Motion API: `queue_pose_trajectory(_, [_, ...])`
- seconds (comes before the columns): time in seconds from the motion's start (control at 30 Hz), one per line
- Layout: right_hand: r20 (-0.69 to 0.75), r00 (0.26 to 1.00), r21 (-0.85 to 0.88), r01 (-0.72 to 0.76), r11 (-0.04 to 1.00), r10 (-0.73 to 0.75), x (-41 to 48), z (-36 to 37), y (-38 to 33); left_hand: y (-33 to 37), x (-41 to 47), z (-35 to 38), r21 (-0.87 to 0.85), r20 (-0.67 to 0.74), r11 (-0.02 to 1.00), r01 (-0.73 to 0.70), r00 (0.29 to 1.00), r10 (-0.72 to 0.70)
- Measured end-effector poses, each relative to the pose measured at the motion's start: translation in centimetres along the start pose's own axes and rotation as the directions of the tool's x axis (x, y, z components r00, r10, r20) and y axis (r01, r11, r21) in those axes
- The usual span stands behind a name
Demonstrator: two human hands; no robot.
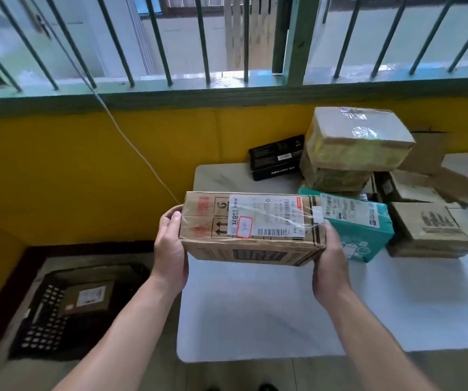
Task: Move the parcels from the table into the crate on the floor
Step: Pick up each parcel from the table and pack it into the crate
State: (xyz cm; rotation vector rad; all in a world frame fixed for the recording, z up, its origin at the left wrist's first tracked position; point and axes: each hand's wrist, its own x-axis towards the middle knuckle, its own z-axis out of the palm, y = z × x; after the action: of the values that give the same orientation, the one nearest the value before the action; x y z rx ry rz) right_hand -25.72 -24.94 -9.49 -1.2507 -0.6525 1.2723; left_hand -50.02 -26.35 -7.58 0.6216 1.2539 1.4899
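I hold a long brown cardboard parcel (252,227) with a white shipping label in the air over the table's left end. My left hand (170,244) grips its left end, thumb on top. My right hand (330,261) grips its right end from below. The black plastic crate (43,320) stands on the floor at the lower left with one brown labelled parcel (87,299) inside. On the white table (283,306) lie more parcels: a teal box (362,230), a tape-wrapped box (357,136) stacked on another, a black box (276,156) and brown boxes (427,230).
A yellow wall (86,165) with a green sill and barred window runs behind the table. A white cable (131,142) hangs down the wall to the left of the table. Floor lies between the crate and the table's left edge.
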Motion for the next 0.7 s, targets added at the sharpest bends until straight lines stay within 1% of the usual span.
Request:
queue_pose_trajectory(0.07, [0.02, 0.999, 0.037, 0.047, 0.998, -0.048, -0.6, 0.6, -1.8, 1.9, -0.8, 0.2, -0.011, 0.04, 0.998, -0.062, 0.997, 0.062])
queue_pose_trajectory(0.13, [0.044, 0.994, 0.059, 0.098, 0.993, -0.1, -1.3, 1.5, -3.6, 3.7, -1.6, 0.4, -0.016, 0.05, 0.99, -0.138, 0.989, 0.139])
queue_pose_trajectory(0.27, [0.09, 0.978, 0.058, 0.181, 0.982, -0.186, -3.5, 3.9, -7.0, 6.9, -3.5, 0.5, -0.012, 0.017, 0.965, -0.261, 0.965, 0.261])
queue_pose_trajectory(0.37, [0.128, 0.965, 0.101, 0.216, 0.971, -0.228, -5.1, 5.0, -8.9, 9.3, -4.8, 0.1, -0.035, -0.006, 0.943, -0.332, 0.943, 0.332])
queue_pose_trajectory(0.47, [0.148, 0.948, 0.127, 0.264, 0.956, -0.281, -6.2, 5.6, -10.2, 11.1, -5.7, -0.2, -0.064, -0.027, 0.927, -0.37, 0.929, 0.369])
queue_pose_trajectory(0.57, [0.17, 0.936, 0.134, 0.287, 0.949, -0.307, -6.8, 6.0, -10.7, 12.4, -6.0, -0.4, -0.075, -0.004, 0.908, -0.413, 0.91, 0.414])
queue_pose_trajectory(0.7, [0.165, 0.938, 0.17, 0.276, 0.946, -0.303, -7.0, 6.5, -10.9, 12.9, -6.0, -0.6, -0.117, -0.003, 0.903, -0.414, 0.909, 0.416])
